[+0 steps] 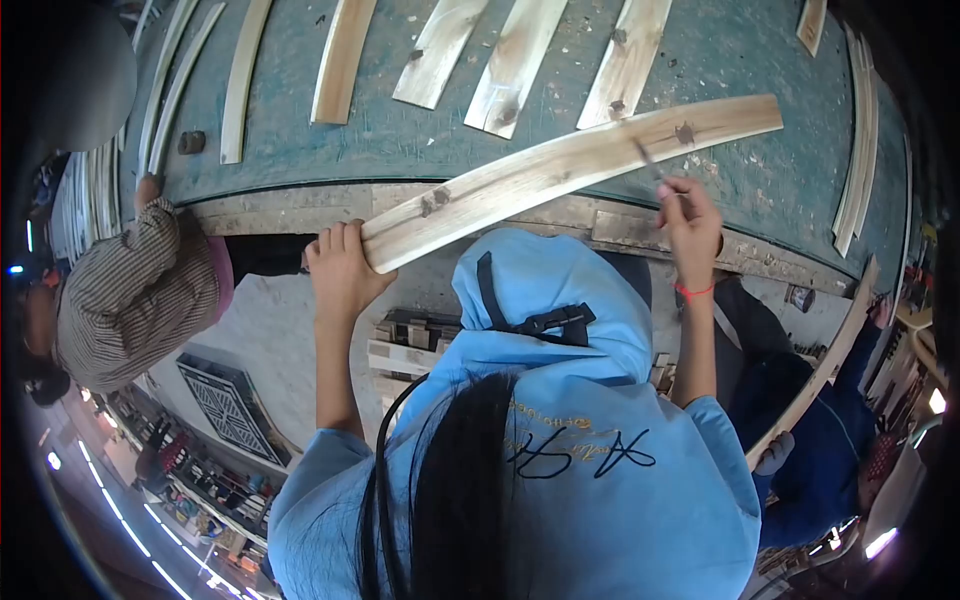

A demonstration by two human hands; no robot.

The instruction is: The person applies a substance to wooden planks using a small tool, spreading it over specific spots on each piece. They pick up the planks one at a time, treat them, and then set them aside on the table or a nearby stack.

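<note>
A long pale wooden board [540,182] with dark knots lies slantwise, its far end over the green table and its near end past the table's front edge. My left hand [342,265] is closed around that near end. In my right hand [692,222], pinched between thumb and fingers, is a small thin-bladed knife [645,155]. Its blade points up and left and overlaps the board near a dark knot [684,132] toward the far end.
Several similar boards [520,62] lie across the green table [270,140], with stacks of strips at both ends. A small dark block [192,142] sits at left. A person in a striped top [130,290] stands left; another in dark blue [825,450] holds a long board [825,365] at right.
</note>
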